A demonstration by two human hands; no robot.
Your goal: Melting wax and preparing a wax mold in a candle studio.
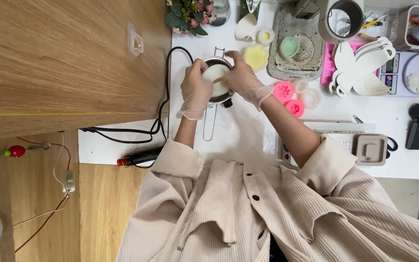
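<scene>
White worktop beside a wooden cabinet, with a black cable looping at 9 o'clock of the small steel pot. Left hand is cupping the pot's rim, right hand is pinching a thin stick over the pale contents, both gloved and closed. Pot is likely light, rigid, slick and maybe warm, so gripping its long wire handle at 6 o'clock seems safest; moulds are crowding 3 o'clock, flowers sitting at 12, open room lying toward 6.
</scene>
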